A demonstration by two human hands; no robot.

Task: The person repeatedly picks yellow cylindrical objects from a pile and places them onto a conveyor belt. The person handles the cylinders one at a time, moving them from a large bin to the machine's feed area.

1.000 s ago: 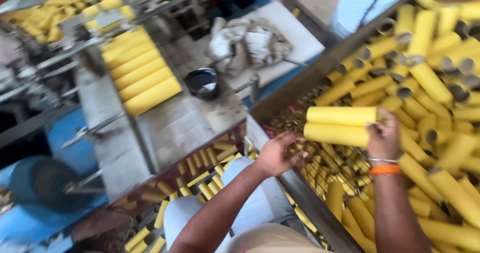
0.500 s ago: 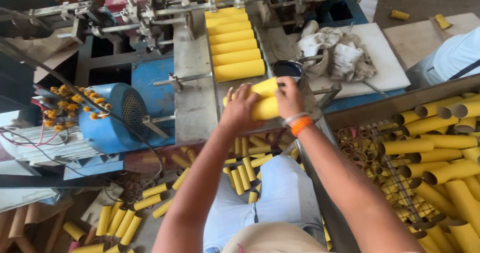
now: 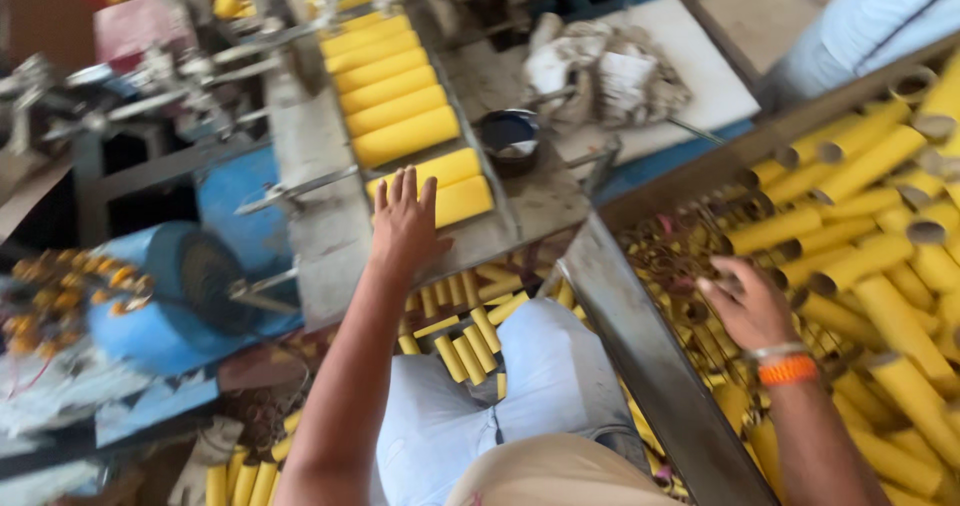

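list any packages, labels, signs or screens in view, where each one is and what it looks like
No labels, signs or screens show.
Pink boxy shape: top left behind the machine, too blurred to tell if it is a package.
Yellow tubes: plain, unmarked, in a row on the machine by the left hand.

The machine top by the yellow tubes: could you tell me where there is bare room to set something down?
Bare grey metal lies left of the tube row, beside the left hand, and a narrow strip between the tubes and the dark cup. The white board is free at its right end, but rags cover the middle. The bin by the right hand is packed with tubes.
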